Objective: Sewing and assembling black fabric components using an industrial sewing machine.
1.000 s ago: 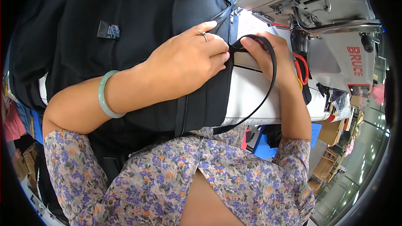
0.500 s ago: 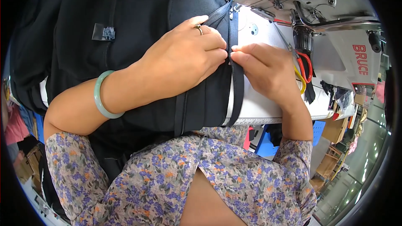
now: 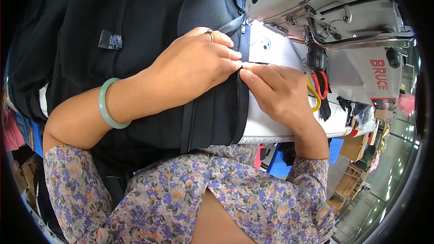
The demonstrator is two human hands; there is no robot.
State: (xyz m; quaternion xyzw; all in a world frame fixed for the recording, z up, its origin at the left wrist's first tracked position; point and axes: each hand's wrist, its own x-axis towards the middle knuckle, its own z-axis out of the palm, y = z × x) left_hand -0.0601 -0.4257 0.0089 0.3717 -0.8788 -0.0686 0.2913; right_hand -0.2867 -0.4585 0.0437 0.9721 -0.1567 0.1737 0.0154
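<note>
A black garment (image 3: pixel 140 13) with a small dark label (image 3: pixel 110 40) spreads over the left side and middle of the table. Along its right edge runs a black zipper (image 3: pixel 238 97), partly lying under the sewing machine's needle area. My left hand (image 3: pixel 196 63), wearing a ring, is closed in a pinch on the zipper edge. Touching its fingertips, my right hand (image 3: pixel 278 88) pinches the same edge from the right. Exactly how the tape lies between the fingertips is hidden.
A white sewing machine (image 3: pixel 325 13) stands at the upper right. Scissors with red and yellow handles (image 3: pixel 318 88) lie beside its black knob (image 3: pixel 316 58). A ruler strip (image 3: pixel 275 139) marks the table's front edge. Cardboard boxes (image 3: pixel 355 147) stand beyond on the right.
Both hands have shifted slightly down and left in the picture, and their fingertips now meet. The zipper's loose right strip has swung in against the garment. The whole view has shifted a little.
</note>
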